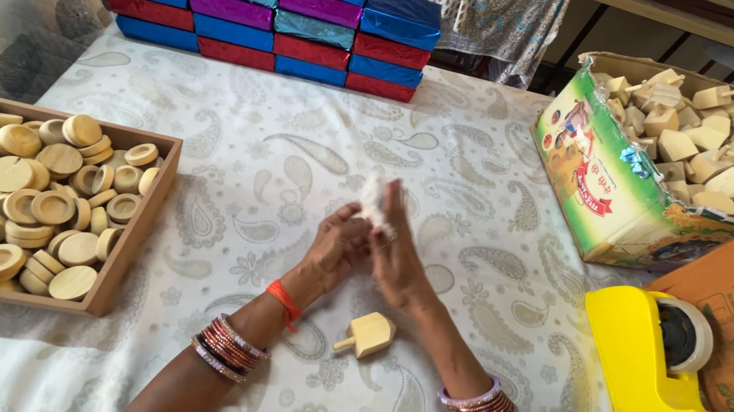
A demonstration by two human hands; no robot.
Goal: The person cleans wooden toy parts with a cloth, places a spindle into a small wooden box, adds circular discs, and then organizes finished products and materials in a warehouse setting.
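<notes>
both hands, left hand [334, 249] and right hand [400, 257], are pressed together on a small white blurred scrap [374, 199] above the paisley-clothed surface [299, 134]. a pale wooden spinning top [366, 335] lies at six o'clock of them; a wooden tray of round discs [132, 240] sits at nine o'clock, a yellow tape dispenser [650, 372] at four.

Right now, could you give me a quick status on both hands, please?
Left hand and right hand pressed together over a small white piece. Wooden top lies loose on the tablecloth below. Nothing in the way.
</notes>
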